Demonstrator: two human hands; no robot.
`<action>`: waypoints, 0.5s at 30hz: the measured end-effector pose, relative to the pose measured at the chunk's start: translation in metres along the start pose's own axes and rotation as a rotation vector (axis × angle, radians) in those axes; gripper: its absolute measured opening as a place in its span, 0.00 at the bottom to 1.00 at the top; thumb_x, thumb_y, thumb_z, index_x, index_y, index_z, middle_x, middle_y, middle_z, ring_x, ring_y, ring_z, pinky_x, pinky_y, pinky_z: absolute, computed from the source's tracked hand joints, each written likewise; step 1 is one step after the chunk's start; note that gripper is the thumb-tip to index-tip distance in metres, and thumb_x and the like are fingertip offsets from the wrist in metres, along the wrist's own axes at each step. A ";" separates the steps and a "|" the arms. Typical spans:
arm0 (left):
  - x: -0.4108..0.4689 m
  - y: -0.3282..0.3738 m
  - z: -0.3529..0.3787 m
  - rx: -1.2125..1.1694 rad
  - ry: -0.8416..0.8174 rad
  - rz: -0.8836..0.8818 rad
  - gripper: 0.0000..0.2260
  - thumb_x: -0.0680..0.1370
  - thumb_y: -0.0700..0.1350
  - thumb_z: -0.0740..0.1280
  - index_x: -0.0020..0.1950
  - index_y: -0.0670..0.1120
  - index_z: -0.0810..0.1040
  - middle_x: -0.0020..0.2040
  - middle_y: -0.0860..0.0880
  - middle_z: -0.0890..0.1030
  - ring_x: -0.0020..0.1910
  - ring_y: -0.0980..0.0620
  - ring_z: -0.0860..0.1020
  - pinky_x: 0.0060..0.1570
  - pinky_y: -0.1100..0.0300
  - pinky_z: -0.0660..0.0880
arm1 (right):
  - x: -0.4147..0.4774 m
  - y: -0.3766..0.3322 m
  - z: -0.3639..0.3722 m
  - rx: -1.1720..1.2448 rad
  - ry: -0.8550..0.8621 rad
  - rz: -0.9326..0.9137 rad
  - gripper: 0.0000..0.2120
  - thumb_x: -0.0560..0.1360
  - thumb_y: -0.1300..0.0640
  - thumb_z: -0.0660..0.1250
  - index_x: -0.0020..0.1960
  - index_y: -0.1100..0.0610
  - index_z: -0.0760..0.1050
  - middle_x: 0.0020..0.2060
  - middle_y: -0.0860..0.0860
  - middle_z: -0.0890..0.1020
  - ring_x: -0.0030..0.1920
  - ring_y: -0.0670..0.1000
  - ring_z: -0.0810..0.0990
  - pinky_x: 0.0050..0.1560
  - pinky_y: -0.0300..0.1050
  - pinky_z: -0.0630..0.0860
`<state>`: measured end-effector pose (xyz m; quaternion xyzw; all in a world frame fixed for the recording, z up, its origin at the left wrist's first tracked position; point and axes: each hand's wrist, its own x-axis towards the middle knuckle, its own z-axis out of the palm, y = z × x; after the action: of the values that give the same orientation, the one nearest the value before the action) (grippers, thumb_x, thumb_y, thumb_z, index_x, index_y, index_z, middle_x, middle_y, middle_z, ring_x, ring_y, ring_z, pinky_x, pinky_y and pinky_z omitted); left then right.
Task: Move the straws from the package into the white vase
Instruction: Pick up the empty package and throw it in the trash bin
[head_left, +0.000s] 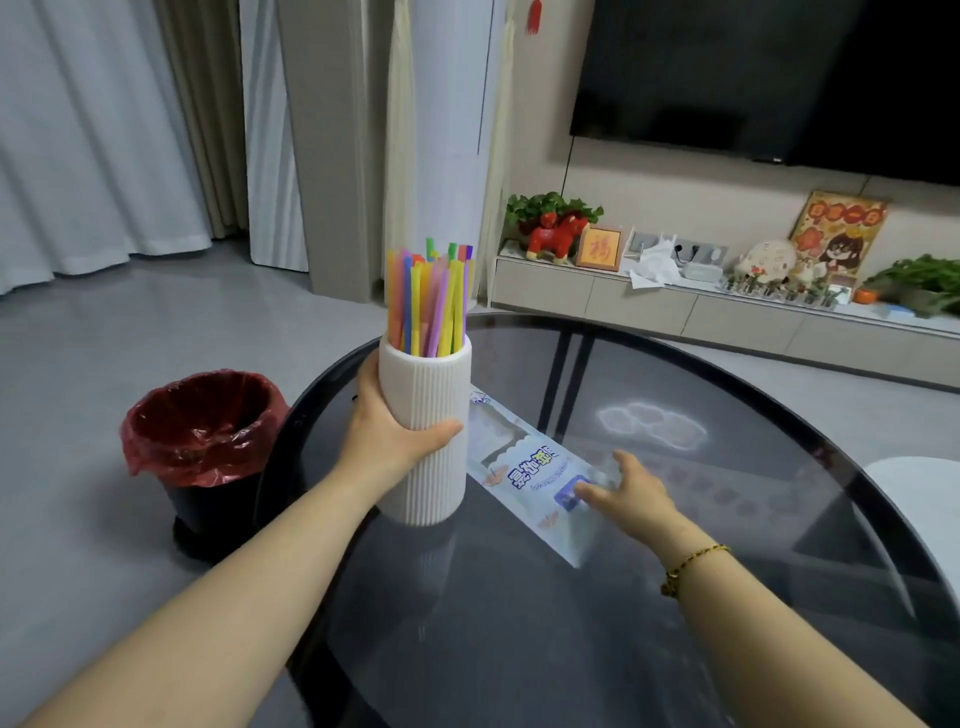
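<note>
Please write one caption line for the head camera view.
Left hand grips straw-filled white vase; right hand touches flat package on table.

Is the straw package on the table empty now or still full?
Apparently empty: the package lies flat on the table, while the straws stand in the white vase.

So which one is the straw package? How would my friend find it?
Look at the big round dark glass table. Right beside the white ribbed vase full of colourful straws, a long, flat, see-through plastic package lies on the glass, with the right hand resting on its near end. It is the only flat printed wrapper there, with big blue letters on it.
</note>
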<state>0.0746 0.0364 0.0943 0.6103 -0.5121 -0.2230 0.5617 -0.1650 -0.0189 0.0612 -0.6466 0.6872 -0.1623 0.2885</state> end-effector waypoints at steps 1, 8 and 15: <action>0.001 0.000 0.002 0.006 0.001 -0.002 0.43 0.62 0.42 0.77 0.69 0.49 0.55 0.55 0.53 0.67 0.53 0.53 0.69 0.50 0.54 0.68 | 0.004 0.004 0.005 0.032 -0.015 0.031 0.37 0.70 0.48 0.67 0.72 0.58 0.54 0.71 0.56 0.66 0.70 0.59 0.63 0.69 0.53 0.63; 0.006 -0.001 0.005 0.052 0.021 0.003 0.41 0.61 0.42 0.77 0.67 0.47 0.58 0.52 0.54 0.68 0.49 0.54 0.69 0.48 0.55 0.68 | 0.015 0.005 0.020 -0.113 -0.003 0.086 0.24 0.67 0.45 0.67 0.59 0.53 0.69 0.58 0.53 0.77 0.61 0.56 0.71 0.58 0.48 0.63; 0.004 0.003 0.004 0.050 -0.014 -0.007 0.40 0.62 0.42 0.76 0.67 0.47 0.57 0.53 0.52 0.69 0.50 0.52 0.70 0.49 0.54 0.69 | 0.005 0.011 0.017 0.249 0.023 -0.028 0.14 0.73 0.60 0.62 0.31 0.53 0.63 0.31 0.49 0.72 0.33 0.50 0.71 0.30 0.41 0.67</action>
<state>0.0714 0.0314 0.0973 0.6246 -0.5193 -0.2165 0.5416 -0.1633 -0.0204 0.0409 -0.6134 0.6558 -0.2581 0.3564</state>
